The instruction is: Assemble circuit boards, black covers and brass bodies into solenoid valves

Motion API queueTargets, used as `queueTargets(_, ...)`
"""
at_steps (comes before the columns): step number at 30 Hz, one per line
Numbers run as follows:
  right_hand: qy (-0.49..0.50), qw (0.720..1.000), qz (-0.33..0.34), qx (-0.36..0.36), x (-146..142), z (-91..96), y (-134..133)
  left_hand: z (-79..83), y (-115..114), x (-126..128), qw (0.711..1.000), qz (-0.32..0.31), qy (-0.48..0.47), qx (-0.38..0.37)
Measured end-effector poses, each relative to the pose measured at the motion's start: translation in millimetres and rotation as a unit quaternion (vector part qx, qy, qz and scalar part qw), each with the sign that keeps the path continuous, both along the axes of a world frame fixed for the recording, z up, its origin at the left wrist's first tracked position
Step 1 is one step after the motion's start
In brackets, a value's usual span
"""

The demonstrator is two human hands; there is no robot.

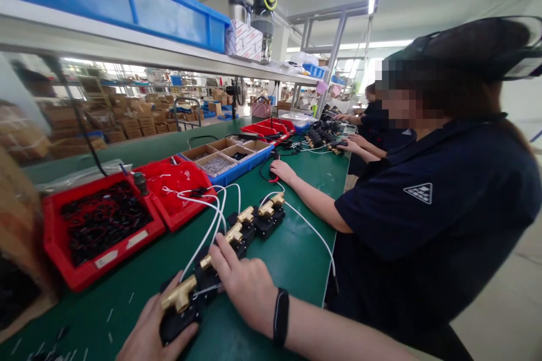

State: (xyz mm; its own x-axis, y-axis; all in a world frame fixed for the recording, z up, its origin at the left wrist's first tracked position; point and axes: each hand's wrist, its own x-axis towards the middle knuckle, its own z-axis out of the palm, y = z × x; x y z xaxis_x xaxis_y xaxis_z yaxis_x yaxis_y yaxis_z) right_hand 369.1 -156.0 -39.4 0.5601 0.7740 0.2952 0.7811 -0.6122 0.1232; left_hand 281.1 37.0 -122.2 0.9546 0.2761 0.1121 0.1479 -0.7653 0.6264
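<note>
My left hand (146, 330) is closed round a brass-topped valve unit (180, 296), its thumb and fingers on either side of the black body. Close beside it, my right hand (245, 282), with a black band at the wrist, has its fingertips on a second brass-topped valve unit (209, 271), which they partly cover. Further along the row stand more such units, among them a brass-topped valve unit (271, 211) at the far end. White cables (215, 211) rise from the row and loop over the bench.
Red bins (101, 259) with black and red wired parts line the left side of the green bench (292, 248). Behind them sits a blue divided tray (249, 163) of small parts. A co-worker (440, 192) sits at the right, one hand (283, 171) on the bench. A shelf (169, 59) runs overhead.
</note>
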Motion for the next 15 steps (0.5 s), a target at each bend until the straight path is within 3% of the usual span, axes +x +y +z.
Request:
queueTargets(4,0.003,1.0,-0.01,0.007,13,1.2,7,22.6,-20,10,1.0,0.022,0.007,-0.018)
queueTargets(15,0.006,1.0,-0.024,0.012,35,-0.5,18,28.0,-13,44,0.998,0.029,-0.015,-0.057)
